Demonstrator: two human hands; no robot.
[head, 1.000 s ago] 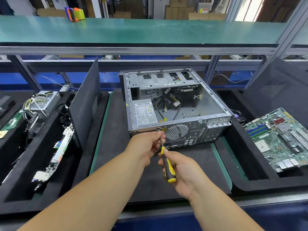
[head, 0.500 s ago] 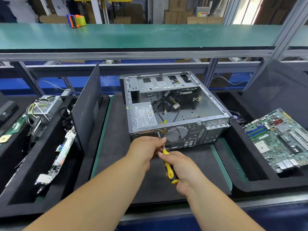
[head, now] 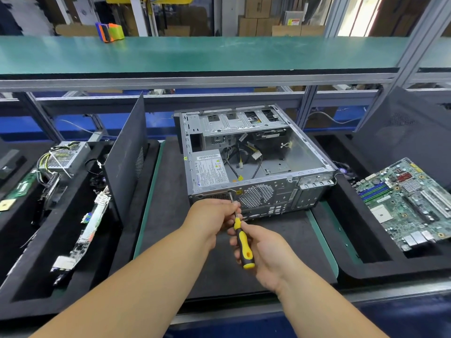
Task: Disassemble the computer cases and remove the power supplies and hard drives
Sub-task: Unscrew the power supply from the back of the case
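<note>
Yellow and black, the screwdriver (head: 242, 242) lies in my right hand (head: 264, 254), whose fingers curl round the handle. My left hand (head: 212, 218) pinches the metal shaft just above the handle, steadying the tip against the rear panel of the computer case (head: 258, 164), beside the round fan grille. That open case lies on its side on the dark mat at the middle of the desk (head: 170, 191), with the power supply (head: 210, 170) inside its near left corner. A green motherboard (head: 407, 203) rests in the black tray to my right.
</note>
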